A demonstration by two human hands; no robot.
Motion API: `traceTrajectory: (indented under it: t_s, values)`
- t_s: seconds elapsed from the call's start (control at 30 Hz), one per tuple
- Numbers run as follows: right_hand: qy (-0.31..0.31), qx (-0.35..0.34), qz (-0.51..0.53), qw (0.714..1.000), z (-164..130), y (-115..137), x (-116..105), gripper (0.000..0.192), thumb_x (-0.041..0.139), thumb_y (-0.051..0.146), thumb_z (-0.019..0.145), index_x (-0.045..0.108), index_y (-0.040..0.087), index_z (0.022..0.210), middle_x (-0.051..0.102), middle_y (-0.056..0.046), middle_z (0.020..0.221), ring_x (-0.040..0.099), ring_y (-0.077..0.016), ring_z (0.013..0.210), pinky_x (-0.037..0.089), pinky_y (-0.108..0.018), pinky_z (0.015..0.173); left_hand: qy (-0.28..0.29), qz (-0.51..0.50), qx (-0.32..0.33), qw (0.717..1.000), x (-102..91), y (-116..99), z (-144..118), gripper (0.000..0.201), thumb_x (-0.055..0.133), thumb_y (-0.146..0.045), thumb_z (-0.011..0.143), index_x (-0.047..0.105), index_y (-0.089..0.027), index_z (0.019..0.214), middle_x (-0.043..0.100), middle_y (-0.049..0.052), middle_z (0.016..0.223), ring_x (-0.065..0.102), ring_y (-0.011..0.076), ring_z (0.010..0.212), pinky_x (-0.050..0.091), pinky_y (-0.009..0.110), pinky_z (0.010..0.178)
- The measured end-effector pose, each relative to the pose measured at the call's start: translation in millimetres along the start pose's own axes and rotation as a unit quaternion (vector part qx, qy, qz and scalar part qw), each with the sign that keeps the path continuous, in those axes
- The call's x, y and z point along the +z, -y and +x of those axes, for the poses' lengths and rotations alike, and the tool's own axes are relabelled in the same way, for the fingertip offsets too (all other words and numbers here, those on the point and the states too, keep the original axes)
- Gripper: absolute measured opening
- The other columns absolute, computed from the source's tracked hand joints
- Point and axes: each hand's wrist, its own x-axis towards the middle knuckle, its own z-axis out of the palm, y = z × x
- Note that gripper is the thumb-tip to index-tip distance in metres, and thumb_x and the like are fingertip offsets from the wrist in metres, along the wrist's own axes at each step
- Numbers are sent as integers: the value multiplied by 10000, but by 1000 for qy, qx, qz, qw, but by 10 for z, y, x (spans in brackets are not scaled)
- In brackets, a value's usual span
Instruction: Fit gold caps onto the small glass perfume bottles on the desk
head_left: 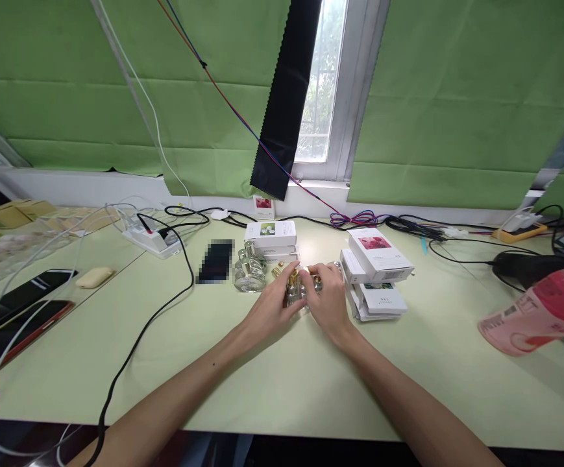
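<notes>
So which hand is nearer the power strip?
Left. The left hand lies between the power strip and the right hand, which is farther off, by the stack of white boxes.

Two bare forearms, no sleeves
Left hand (272,310) from 7 o'clock; right hand (329,306) from 5 o'clock; slim fingers (306,277); no rings or watch.

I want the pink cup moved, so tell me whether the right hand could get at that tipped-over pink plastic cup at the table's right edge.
Probably yes. The right hand is busy on a small gold-capped glass bottle, but bare pale green table lies between it and the pink plastic cup.
</notes>
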Motion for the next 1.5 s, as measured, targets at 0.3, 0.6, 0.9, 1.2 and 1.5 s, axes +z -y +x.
traceTrajectory:
  t_s: [0.3,0.6,0.9,1.2,1.5]
  values:
    - [1,1,-3,1000,3,9,1,203,533,324,1008,607,221,850,693,-42,846,548,-236,866,423,-355,795,-11,-1,12,1000,6,8,-1,706,638,-305,895,310,-232,1516,663,98,1143,662,243,941,533,387,844]
    - [-1,-2,-4,1000,-9,1,10,198,531,323,1009,607,225,855,690,-44,853,546,-242,872,424,-358,795,-10,0,19,1000,5,8,0,692,633,-306,903,306,-241,1510,610,118,1300,653,260,1053,531,397,897]
    - [0,-6,1,1000,-10,-10,16,203,521,324,1013,610,217,865,682,-46,844,541,-241,867,423,-362,796,-14,9,30,999,2,14,1,690,641,-305,903,316,-241,1508,608,124,1313,666,252,1022,542,396,889]
    - [6,-4,7,1000,-14,7,14,204,508,319,1017,619,217,880,692,-52,865,538,-247,886,428,-375,810,-15,15,36,999,3,31,2,680,638,-287,902,315,-234,1498,574,132,1368,659,255,1053,536,394,908]
    - [18,-7,13,1000,-14,15,11,221,482,314,1026,648,203,932,712,-61,897,543,-248,909,431,-383,832,-17,21,35,999,-1,36,1,683,635,-268,897,313,-225,1499,615,128,1297,657,266,1066,541,405,906]
